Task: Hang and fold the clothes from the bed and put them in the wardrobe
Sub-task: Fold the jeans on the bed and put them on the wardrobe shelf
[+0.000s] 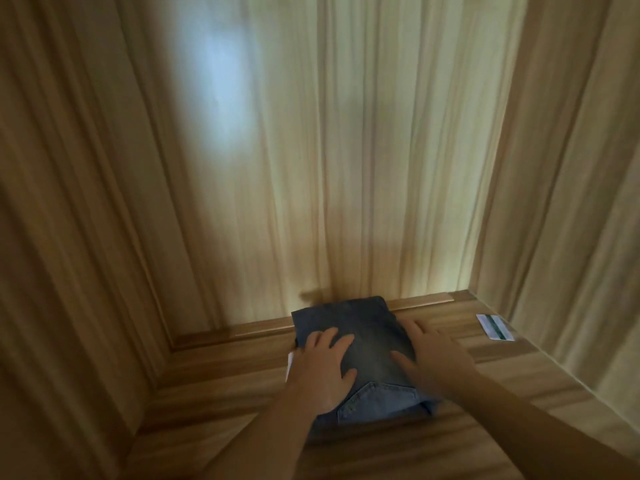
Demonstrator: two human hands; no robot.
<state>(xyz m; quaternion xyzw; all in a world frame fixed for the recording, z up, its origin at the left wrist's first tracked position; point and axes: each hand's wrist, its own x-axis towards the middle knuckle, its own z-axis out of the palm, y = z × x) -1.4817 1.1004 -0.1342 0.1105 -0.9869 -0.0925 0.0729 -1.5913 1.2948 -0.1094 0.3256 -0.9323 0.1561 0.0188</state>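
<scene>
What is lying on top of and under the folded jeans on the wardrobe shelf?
Both hands rest flat on the folded jeans: left hand and right hand. A white edge peeks from beneath the left side; the rest underneath is covered, apart from the wooden shelf.

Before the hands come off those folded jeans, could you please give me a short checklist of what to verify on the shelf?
1. Folded jeans lie flat on the wardrobe shelf: ok.
2. Left hand flat on the denim, fingers straight, gripping nothing: ok.
3. Right hand spread over the jeans' right edge, gripping nothing: ok.
4. Jeans pushed fully back: ok, far edge meets the strip at the back panel.
5. White item peeking out at the jeans' left edge: cannot tell what it is.
6. Striped card at right lies apart from the jeans: ok.
</scene>
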